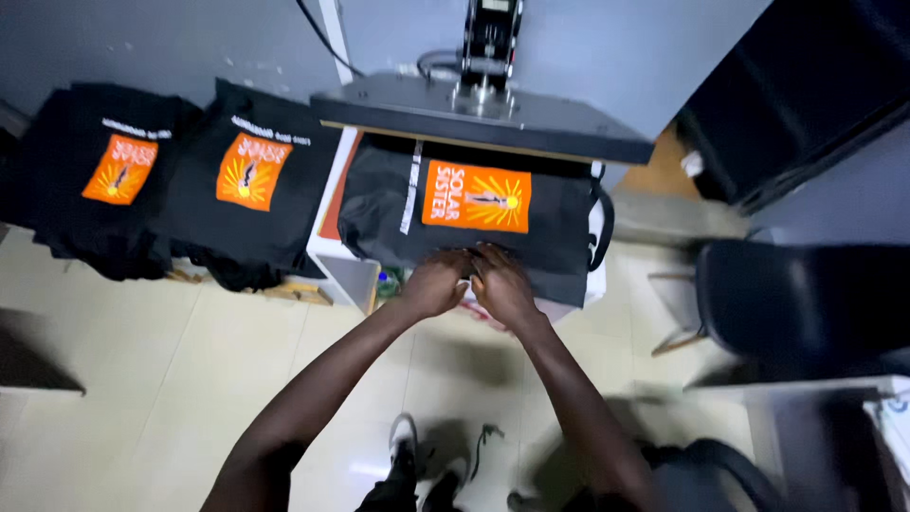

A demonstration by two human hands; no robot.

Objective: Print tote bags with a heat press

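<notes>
At the center of the frame, the left hand (436,283) and right hand (502,284) press curled fingers on the black bag (474,237) under the raised heat press (483,112). Its orange print looks done; 2 printed bags (180,180) lie upper left.

Bag (493,237) under press plate (474,118); two stacks (180,180) left.
</notes>
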